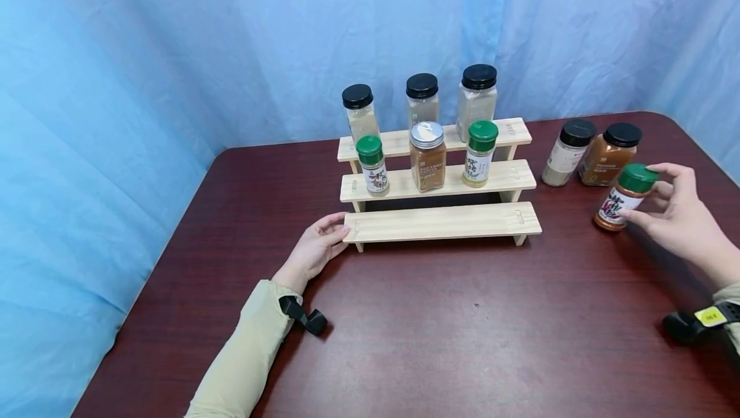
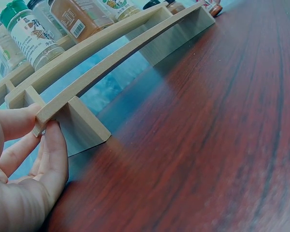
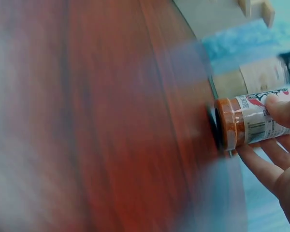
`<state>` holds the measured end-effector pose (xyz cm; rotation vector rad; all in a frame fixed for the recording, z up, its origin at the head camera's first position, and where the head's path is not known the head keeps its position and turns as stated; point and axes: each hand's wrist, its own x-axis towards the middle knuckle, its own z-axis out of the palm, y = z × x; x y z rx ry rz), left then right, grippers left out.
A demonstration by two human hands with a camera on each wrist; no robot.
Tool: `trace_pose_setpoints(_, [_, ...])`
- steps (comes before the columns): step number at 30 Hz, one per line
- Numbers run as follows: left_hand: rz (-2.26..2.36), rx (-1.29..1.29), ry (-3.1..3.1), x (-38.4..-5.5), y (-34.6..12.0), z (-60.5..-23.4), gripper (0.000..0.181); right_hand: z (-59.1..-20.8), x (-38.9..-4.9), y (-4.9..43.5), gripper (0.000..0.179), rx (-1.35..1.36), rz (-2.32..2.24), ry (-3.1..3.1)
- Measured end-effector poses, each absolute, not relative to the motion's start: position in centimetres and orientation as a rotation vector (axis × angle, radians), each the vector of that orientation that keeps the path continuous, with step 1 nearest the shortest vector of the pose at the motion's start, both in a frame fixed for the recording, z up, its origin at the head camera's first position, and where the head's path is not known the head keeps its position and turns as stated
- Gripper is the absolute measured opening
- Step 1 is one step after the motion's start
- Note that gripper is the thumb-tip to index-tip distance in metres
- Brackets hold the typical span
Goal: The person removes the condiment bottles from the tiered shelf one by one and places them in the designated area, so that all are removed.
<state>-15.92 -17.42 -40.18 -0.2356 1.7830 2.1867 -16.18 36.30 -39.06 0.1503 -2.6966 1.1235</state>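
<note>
A three-tier wooden rack (image 1: 442, 223) stands on the dark red table. My left hand (image 1: 315, 248) pinches the left end of its lowest shelf between thumb and fingers, as the left wrist view shows closely. Off to the right, my right hand (image 1: 682, 212) grips a green-capped spice jar (image 1: 618, 203) with orange-red contents. In the right wrist view the thumb lies across that jar's label and the fingers are behind it. The jar's base is very near the tabletop; whether it touches I cannot tell. The lowest shelf bears nothing.
On the middle shelf stand two green-capped jars (image 1: 376, 171) and a silver-lidded jar (image 1: 428, 161) of brown powder. Three black-lidded jars (image 1: 477, 106) occupy the top shelf. Right of the rack are a pale black-capped jar (image 1: 563, 158) and a brown one (image 1: 607, 160). Blue curtains (image 1: 289, 45) hang behind.
</note>
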Motion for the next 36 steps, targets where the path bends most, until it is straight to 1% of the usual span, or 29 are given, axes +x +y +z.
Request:
trace_pose_setpoints(8, [2.201,-0.208,1.779,-15.8,-17.5,-40.4,0.046,-38.9,-16.8,37.8,0.075,-0.02,0.936,-2.749])
trace_pose_setpoints(14, [2.195,-0.221,1.781,-15.8,-17.4,-40.5,0.045,-39.1,-17.1,38.2,0.076,-0.005,0.831,-2.699])
trace_pose_setpoints(23, [2.195,-0.222,1.788,-15.8,-17.4,-40.2,0.045,-38.8,-17.7,38.9,0.072,-0.01,0.914,-2.652])
trace_pose_setpoints(30, [2.202,-0.22,1.783,-15.9,-17.4,-40.3,0.042,-38.9,-18.2,39.3,0.073,-0.002,0.927,-2.608])
trace_pose_setpoints(36, [2.194,-0.216,1.79,-15.8,-17.5,-40.3,0.045,-39.1,-18.9,39.6,0.071,-0.052,0.813,-2.641])
